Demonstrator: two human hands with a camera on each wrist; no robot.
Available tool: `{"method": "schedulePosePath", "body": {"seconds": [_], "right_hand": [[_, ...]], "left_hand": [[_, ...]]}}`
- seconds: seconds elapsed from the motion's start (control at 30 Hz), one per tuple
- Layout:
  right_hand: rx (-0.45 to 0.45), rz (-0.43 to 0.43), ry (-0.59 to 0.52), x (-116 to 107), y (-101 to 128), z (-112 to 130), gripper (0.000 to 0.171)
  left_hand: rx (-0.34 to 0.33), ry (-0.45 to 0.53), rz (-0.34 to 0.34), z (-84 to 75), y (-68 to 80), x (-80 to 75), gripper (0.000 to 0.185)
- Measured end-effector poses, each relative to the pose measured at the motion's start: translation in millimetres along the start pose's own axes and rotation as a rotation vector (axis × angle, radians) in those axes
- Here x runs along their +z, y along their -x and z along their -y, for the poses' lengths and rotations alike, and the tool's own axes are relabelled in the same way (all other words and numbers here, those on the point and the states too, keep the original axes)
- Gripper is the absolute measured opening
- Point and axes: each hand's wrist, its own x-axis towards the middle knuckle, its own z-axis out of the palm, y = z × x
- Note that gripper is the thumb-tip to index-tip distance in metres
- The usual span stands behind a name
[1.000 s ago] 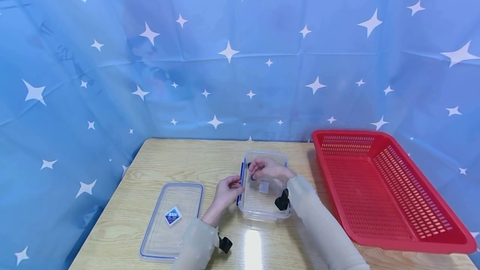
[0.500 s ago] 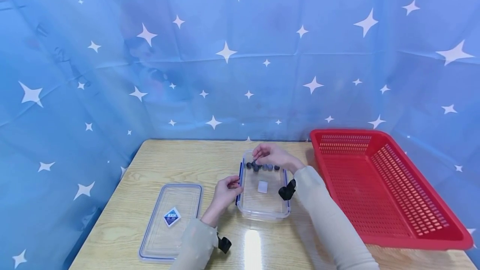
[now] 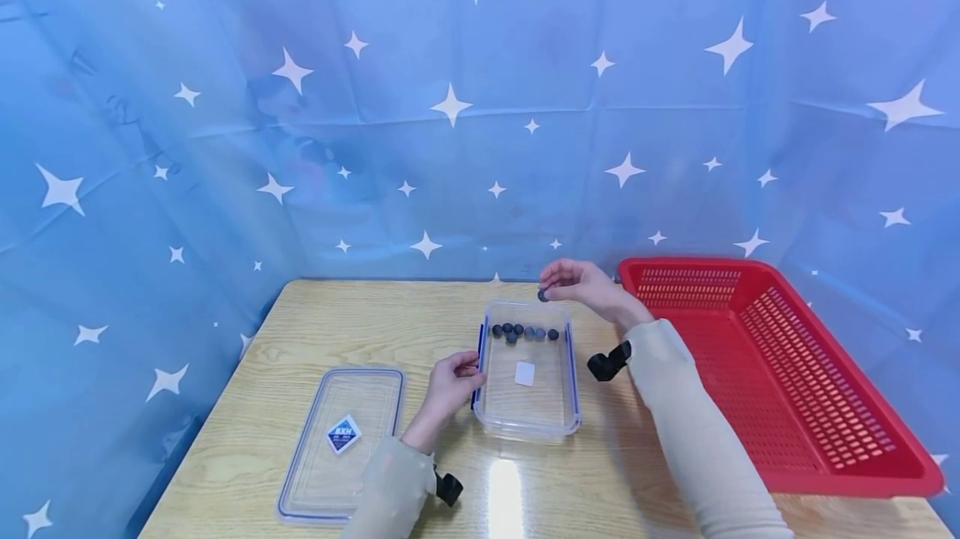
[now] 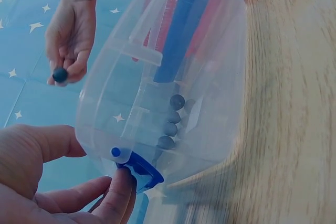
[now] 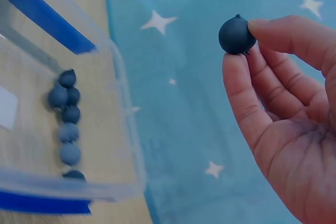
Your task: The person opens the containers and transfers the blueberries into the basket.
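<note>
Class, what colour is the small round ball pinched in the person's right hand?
Dark blue-grey; the small round ball shows best in the right wrist view.

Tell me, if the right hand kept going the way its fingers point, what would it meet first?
The right hand, pinching a dark ball, points left over the far edge of the clear box. Nothing shows in that line above the table; likely the blue curtain eventually, though depth is unclear.

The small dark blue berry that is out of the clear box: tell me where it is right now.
The small dark blue berry is pinched in the right hand, in the air above the far rim of the clear plastic box, left of the red basket.
</note>
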Motion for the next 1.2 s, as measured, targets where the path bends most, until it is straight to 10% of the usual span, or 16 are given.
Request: {"method": "schedulePosePath", "body": {"seconds": [0.73, 1.2], "right_hand": [[0.107, -0.229, 0.154, -84, 60, -16, 0.043], [0.063, -0.272, -0.331, -122, 93, -45, 0.017]], "left_hand": [[-0.007, -0.002, 0.004, -22.3, 11.1, -1.2, 0.036], [-0.016, -0.001, -0.002, 13.9, -6.1, 0.3, 0.038]]}}
